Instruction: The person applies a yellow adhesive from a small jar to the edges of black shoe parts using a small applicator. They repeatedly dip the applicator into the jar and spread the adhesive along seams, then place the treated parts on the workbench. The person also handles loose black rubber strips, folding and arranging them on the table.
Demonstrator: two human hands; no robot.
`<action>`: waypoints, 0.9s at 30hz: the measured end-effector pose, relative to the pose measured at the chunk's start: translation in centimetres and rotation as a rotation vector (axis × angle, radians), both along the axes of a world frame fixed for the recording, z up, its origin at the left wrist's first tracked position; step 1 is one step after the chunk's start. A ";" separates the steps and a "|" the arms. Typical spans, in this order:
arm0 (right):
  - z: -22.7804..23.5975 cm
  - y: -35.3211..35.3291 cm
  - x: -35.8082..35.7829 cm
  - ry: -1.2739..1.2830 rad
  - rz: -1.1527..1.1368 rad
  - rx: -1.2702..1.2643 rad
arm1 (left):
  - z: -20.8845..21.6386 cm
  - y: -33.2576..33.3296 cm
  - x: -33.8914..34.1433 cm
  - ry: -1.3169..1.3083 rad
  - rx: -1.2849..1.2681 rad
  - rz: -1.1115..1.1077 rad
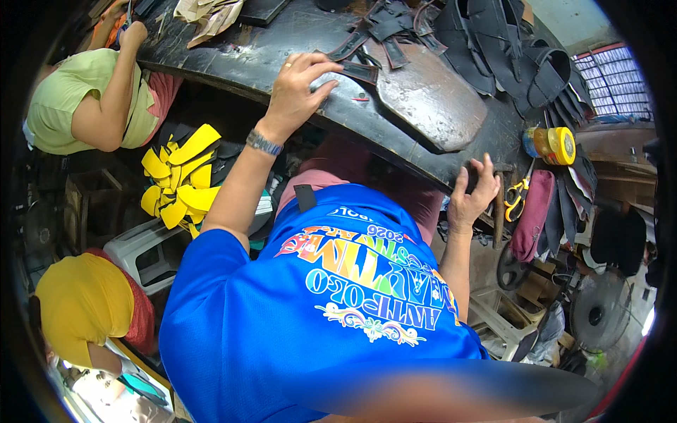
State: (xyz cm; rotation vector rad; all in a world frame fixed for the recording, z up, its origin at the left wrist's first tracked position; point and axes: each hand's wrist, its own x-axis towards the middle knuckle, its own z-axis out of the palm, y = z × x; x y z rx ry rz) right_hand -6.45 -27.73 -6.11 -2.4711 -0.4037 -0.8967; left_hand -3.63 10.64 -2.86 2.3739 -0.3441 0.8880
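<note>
My left hand (300,92) hovers low over the dark worktable (247,67), its fingers curved and its thumb apart from them. Its fingertips reach the near end of a dark stitched strap (361,71); whether they touch it I cannot tell. A small thin red piece (360,99) lies close by on the table. To the right, a worn, shiny slab (430,99) rests on the tabletop between my hands. My right hand (474,194) is at the table's near edge with its fingers spread, holding nothing.
Dark straps (391,28) and black shoe uppers (486,42) are heaped at the back. A yellow-lidded jar (553,146), yellow-handled scissors (517,199) and a maroon pouch (534,215) are at the right. Two people sit at left, near yellow cut pieces (187,166).
</note>
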 end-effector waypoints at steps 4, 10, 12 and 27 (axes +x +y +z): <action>1.6 2.4 0.1 0.050 0.114 0.188 | -0.6 0.3 2.5 0.060 0.247 0.062; 3.8 7.8 1.9 0.129 0.377 0.325 | -1.9 0.8 4.9 0.080 0.374 0.058; 4.5 9.8 2.7 0.175 0.515 0.202 | -2.2 1.4 5.4 0.033 0.385 0.045; 4.9 16.4 2.3 0.539 0.711 0.459 | -0.9 3.5 5.2 0.086 -0.214 -0.006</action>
